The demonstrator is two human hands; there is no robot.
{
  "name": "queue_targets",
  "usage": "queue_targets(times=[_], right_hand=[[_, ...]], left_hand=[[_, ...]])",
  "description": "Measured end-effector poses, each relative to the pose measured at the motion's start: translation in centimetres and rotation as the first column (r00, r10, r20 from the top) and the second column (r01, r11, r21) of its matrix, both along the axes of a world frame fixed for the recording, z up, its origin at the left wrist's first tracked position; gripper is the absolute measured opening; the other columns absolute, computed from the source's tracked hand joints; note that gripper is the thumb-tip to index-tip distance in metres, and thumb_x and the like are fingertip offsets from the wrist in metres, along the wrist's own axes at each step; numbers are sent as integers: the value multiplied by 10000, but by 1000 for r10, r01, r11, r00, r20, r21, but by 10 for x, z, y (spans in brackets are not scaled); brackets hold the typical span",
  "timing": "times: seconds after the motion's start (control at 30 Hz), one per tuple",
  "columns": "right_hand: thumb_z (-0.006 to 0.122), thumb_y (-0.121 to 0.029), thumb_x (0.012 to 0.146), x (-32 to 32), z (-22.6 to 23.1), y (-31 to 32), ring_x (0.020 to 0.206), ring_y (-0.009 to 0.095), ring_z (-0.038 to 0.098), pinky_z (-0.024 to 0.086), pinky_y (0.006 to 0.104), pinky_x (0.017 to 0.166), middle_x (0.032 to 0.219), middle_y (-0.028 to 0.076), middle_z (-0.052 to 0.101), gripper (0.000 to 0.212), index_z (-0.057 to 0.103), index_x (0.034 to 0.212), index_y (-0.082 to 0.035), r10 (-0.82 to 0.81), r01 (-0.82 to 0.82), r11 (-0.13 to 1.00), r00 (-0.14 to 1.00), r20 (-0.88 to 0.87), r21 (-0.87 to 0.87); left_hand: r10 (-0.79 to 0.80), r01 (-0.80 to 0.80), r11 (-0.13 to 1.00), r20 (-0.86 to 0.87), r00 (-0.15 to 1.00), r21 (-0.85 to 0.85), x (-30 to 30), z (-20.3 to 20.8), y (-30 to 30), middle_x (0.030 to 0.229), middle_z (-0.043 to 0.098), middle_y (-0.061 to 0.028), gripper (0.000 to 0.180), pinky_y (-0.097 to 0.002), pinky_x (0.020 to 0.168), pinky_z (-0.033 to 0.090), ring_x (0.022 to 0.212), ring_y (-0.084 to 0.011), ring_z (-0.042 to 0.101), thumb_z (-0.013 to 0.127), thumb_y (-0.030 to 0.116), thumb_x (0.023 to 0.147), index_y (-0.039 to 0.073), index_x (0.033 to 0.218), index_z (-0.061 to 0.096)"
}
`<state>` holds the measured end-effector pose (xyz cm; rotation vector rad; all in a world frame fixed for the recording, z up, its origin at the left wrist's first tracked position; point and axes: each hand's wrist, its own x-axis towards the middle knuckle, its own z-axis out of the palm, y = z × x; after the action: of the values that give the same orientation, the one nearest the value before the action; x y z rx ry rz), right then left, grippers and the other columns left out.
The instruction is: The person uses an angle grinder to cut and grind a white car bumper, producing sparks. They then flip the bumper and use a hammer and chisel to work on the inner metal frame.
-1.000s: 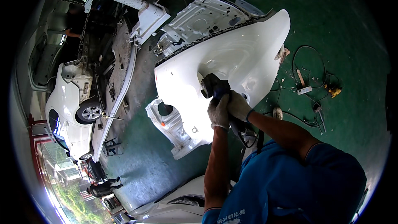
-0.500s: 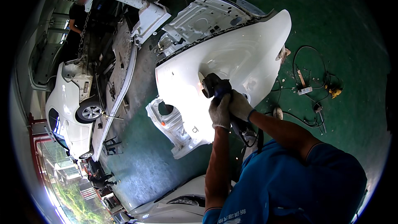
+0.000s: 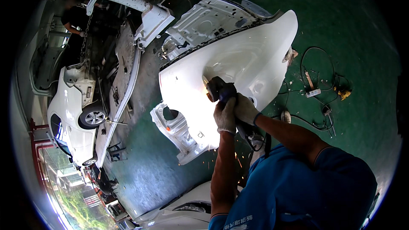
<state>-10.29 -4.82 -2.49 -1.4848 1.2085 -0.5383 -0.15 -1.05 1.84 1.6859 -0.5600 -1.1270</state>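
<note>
A large white car body panel point(image 3: 183, 86) stretches in front of me, glossy and strongly lit at its left half. Against it sits a dark angle grinder point(image 3: 222, 90), its disc touching the panel's surface, with a yellowish glow there. My left hand point(image 3: 225, 116), in a whitish work glove, is closed around the grinder's body. Beside it my right hand point(image 3: 246, 108), gloved alike, is also closed on the grinder. A cable hangs below the hands. Orange sparks point(image 3: 237, 160) fly below the panel, near my left forearm.
A metal inner panel point(image 3: 213, 15) lies behind the white one. Cables, a yellow tool point(image 3: 344, 94) and debris lie on the green floor at right. A white car point(image 3: 70, 115) stands on a repair rack at left, with a person point(image 3: 76, 20) by it. Another white car point(image 3: 174, 208) is near below.
Sparks and a glow have appeared at the grinder's disc and below the panel. The grinder and both hands have shifted very slightly left. The person at far left has bent lower.
</note>
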Motion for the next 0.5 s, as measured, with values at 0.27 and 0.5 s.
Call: queue_targets(times=[0.27, 0.5], right_hand=[[639, -239, 929, 0, 1, -2, 997, 393, 724, 581, 446, 883, 1018, 248, 697, 407, 519, 1166, 70, -17, 16, 1000, 1000, 18, 20], [632, -228, 927, -1, -2, -2, 1000, 398, 720, 570, 467, 897, 1043, 240, 699, 377, 552, 1168, 52, 7, -3, 995, 999, 38, -97]], left_hand=[[-9, 9, 1000, 18, 1000, 10, 1, 2, -2, 1098, 738, -125, 501, -330, 878, 545, 973, -196, 682, 793, 287, 904, -80, 1230, 695], [1, -1, 1000, 4, 1000, -9, 1, -1, -5, 1092, 738, -119, 471, -329, 876, 547, 968, -200, 685, 787, 261, 908, -74, 1227, 699]])
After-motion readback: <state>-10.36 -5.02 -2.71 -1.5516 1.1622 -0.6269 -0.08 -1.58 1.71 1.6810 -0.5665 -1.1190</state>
